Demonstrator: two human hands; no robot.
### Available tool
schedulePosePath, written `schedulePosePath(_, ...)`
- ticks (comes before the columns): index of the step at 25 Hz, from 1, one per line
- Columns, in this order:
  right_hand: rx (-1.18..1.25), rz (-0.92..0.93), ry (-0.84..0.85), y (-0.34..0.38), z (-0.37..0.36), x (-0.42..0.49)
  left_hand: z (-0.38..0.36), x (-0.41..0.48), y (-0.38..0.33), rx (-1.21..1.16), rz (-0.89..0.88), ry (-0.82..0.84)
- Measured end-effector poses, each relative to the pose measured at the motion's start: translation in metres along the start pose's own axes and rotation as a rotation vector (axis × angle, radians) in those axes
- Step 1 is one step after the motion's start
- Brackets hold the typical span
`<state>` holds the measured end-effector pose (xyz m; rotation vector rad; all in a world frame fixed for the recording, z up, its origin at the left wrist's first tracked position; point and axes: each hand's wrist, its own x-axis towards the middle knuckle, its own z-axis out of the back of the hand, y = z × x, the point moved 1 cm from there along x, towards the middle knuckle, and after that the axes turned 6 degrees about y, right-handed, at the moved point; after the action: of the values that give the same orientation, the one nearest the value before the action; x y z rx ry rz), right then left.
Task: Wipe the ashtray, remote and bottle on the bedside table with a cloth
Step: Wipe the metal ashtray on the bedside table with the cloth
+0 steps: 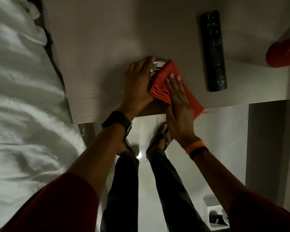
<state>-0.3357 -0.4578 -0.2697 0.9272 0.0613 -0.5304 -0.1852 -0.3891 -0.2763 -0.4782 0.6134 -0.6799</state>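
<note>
A shiny metal ashtray sits near the front edge of the bedside table. My left hand wraps around its left side and holds it in place. A folded red cloth covers the right half of the ashtray, and my right hand lies flat on top of it, fingers pressed down. The black remote rests lengthwise on the table to the right of my hands. At the right edge of the view a red bottle is only partly visible.
A bed with rumpled white sheets runs along the table's left side. Below the table edge are my legs and sandalled feet on a pale tiled floor. A grey panel and a small white bin stand at the lower right.
</note>
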Motion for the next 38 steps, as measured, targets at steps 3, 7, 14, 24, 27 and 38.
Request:
schedulePosePath(3, -0.134, 0.052, 0.012, 0.001, 0.004, 0.012, 0.01, 0.008, 0.007, -0.011, -0.173, 0.164)
schedulePosePath(7, -0.219, 0.093, 0.075, 0.003, 0.016, 0.064, 0.026, 0.027, 0.018, -0.121, -0.224, 0.335)
schedulePosePath(14, -0.208, 0.088, 0.011, -0.003, 0.02, 0.035, 0.025, 0.004, 0.019, -0.351, -0.207, 0.238)
schedulePosePath(24, -0.266, 0.047, 0.013, 0.009, 0.02, 0.058, 0.02, 0.0, 0.011, -0.412, -0.162, 0.074)
schedulePosePath(27, -0.345, 0.147, 0.053, 0.001, 0.019, 0.015, 0.016, -0.002, 0.014, -0.339, -0.17, 0.075)
schedulePosePath(38, 0.235, -0.144, -0.034, 0.012, 0.016, -0.006, 0.012, -0.01, 0.018, -0.348, -0.093, 0.018)
